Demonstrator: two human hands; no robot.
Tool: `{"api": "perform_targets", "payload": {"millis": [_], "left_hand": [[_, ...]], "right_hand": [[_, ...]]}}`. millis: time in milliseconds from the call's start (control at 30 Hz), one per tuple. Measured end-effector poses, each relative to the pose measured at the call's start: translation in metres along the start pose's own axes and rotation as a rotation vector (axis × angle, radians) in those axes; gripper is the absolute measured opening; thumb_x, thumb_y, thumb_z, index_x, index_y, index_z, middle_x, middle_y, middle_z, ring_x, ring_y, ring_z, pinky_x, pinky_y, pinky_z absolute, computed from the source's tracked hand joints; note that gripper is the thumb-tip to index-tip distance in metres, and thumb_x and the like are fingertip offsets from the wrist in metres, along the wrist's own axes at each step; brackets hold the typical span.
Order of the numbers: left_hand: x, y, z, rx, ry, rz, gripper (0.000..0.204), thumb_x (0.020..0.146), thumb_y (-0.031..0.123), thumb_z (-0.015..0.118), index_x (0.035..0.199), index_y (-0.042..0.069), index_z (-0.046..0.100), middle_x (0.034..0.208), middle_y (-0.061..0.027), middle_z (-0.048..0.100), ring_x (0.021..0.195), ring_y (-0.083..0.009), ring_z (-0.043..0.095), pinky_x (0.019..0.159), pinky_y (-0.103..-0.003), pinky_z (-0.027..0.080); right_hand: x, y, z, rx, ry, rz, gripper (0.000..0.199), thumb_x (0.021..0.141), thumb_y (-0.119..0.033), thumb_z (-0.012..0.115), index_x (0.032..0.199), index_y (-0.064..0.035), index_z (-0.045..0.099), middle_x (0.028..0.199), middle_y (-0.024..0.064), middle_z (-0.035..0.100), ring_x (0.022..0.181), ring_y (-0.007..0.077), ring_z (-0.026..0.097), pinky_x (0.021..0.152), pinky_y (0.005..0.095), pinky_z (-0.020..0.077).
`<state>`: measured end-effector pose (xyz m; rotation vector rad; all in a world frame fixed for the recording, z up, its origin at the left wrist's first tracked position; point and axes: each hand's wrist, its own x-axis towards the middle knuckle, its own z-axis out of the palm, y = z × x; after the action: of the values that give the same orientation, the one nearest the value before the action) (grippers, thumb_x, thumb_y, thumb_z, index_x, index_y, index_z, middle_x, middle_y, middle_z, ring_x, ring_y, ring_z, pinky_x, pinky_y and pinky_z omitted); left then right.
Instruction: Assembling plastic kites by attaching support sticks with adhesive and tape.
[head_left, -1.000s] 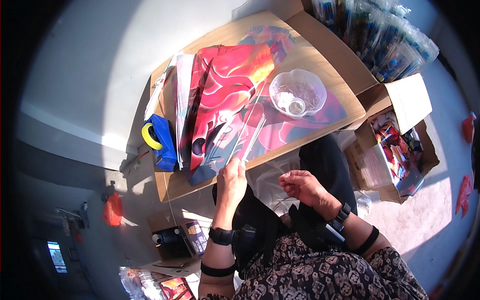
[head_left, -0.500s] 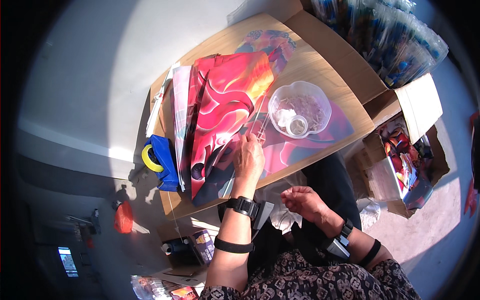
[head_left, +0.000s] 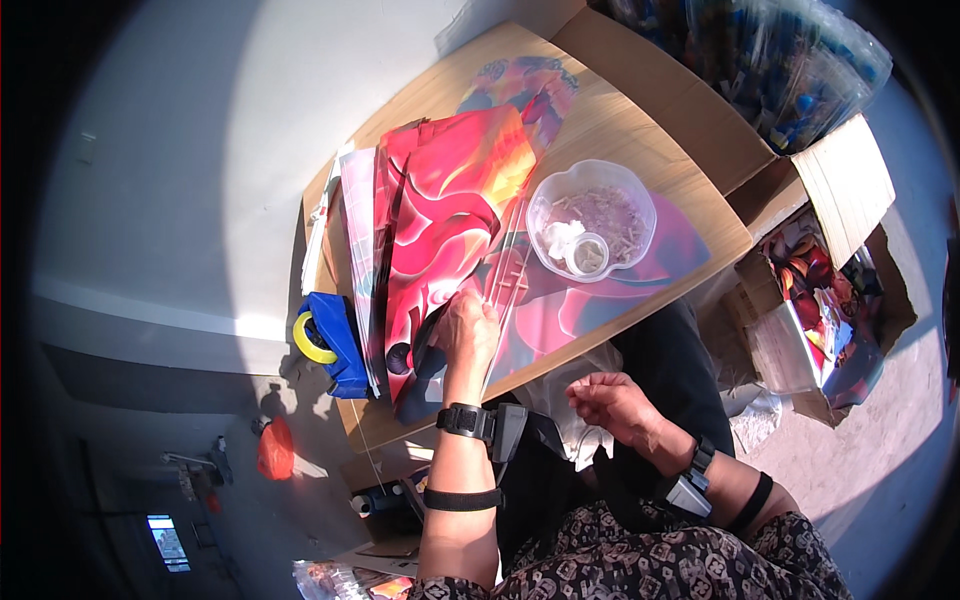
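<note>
A stack of red, pink and yellow patterned sheets (head_left: 450,215) lies on the wooden table, its lower end toward me. My left hand (head_left: 468,330) is closed at the right edge of that stack, fingers curled against the top sheet; the fingertips are partly hidden. Thin pale rods (head_left: 508,255) run along the edge just right of this hand. Held over my lap, off the table's front edge, my right hand (head_left: 612,405) has thumb and fingers pinched together. What it holds, if anything, is too small to make out.
A clear plastic tub (head_left: 640,240) with small pale pieces and a little round cup (head_left: 588,256) stands right of the sheets. A blue tape dispenser (head_left: 345,345) sits at the table's left edge. Open cardboard boxes (head_left: 755,205) stand at the right; an orange bag (head_left: 276,449) lies lower left.
My left hand has moved left, from beside the thin rods to the edge of the red sheets. My right hand stays pinched in nearly the same place. The view has shifted slightly.
</note>
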<state>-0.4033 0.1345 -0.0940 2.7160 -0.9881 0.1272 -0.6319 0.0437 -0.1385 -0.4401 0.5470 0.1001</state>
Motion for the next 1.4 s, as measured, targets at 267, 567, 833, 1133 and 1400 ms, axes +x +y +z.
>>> {"api": "perform_targets", "payload": {"millis": [267,567,833,1133,1400], "left_hand": [[-0.012,0.002,-0.019,0.087,0.062,0.111,0.013,0.077,0.008,0.06,0.082,-0.002,0.054,0.084,-0.0227,0.059,0.08,-0.039,0.06,0.072,-0.046,0.049],[-0.011,-0.007,-0.007,-0.076,0.037,0.0,0.008,0.075,0.006,0.059,0.073,0.0,0.055,0.071,-0.0207,0.059,0.073,-0.0395,0.06,0.067,-0.048,0.047],[-0.018,-0.018,-0.021,0.045,0.099,0.197,0.011,0.075,0.005,0.054,0.078,-0.005,0.051,0.07,-0.0253,0.058,0.07,-0.0427,0.06,0.063,-0.049,0.048],[-0.149,0.006,-0.051,-0.911,-0.24,-0.172,0.011,0.085,0.0,0.055,0.075,0.003,0.05,0.056,-0.0018,0.052,0.046,-0.0063,0.049,0.041,-0.021,0.038],[-0.22,0.025,-0.057,-1.085,-0.478,-0.384,0.011,0.086,0.003,0.055,0.076,0.004,0.052,0.062,-0.0003,0.052,0.051,-0.0031,0.046,0.044,-0.018,0.037]], "right_hand": [[-0.003,-0.001,-0.002,-0.043,0.041,-0.022,0.011,0.087,-0.009,0.061,0.093,-0.0007,0.065,0.08,0.0036,0.064,0.064,0.0084,0.056,0.062,0.0206,0.0475],[-0.004,0.006,-0.004,-0.06,0.06,-0.031,0.011,0.087,-0.011,0.062,0.092,-0.0009,0.065,0.077,0.0028,0.063,0.062,0.0074,0.055,0.058,0.02,0.0462],[-0.008,0.004,-0.002,-0.082,0.071,-0.055,0.013,0.088,-0.013,0.062,0.091,-0.0005,0.065,0.076,0.0027,0.063,0.061,0.0071,0.054,0.057,0.0194,0.0453],[-0.015,-0.005,0.018,0.015,-0.032,-0.194,0.014,0.09,-0.015,0.062,0.089,-0.0016,0.065,0.075,0.0006,0.061,0.06,0.0048,0.05,0.057,0.018,0.0417],[-0.021,0.006,0.019,0.012,0.031,-0.368,0.015,0.082,-0.009,0.07,0.072,-0.0056,0.059,0.064,-0.001,0.056,0.049,0.0047,0.041,0.045,0.0195,0.0297]]}}
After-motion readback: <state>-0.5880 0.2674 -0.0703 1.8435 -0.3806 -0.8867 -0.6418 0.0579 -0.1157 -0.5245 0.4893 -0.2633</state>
